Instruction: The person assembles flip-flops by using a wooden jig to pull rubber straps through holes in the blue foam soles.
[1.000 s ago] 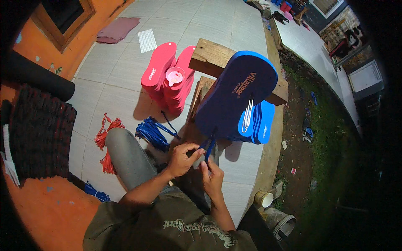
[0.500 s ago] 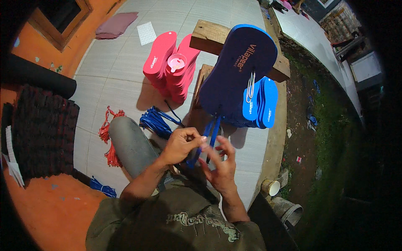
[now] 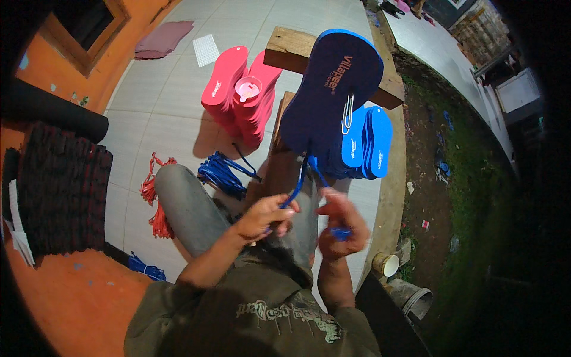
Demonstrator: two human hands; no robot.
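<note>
A dark navy sandal sole (image 3: 315,113) with a bright blue edge rests against a wooden beam in front of me. From its lower end run two arms of a blue sandal strap (image 3: 301,181). My left hand (image 3: 264,219) pinches the left strap arm between thumb and fingers. The right strap arm leads into my right hand (image 3: 345,220), closed around it and slightly blurred; a bit of blue strap shows at the palm. Silver wire (image 3: 347,116), bent like a large paper clip, lies over the sole's right side.
Stacked pink soles (image 3: 223,83) bear a small pink cup (image 3: 248,89). Blue soles (image 3: 375,143) stand right of the wooden beam (image 3: 288,47). Blue straps (image 3: 223,172) and red straps (image 3: 159,223) lie by my left knee. A dirt strip (image 3: 428,238) borders the tiles at right.
My hands have moved apart, the right one to the right and down. The two strap arms are now spread, one in each hand. The sole has shifted slightly left.
</note>
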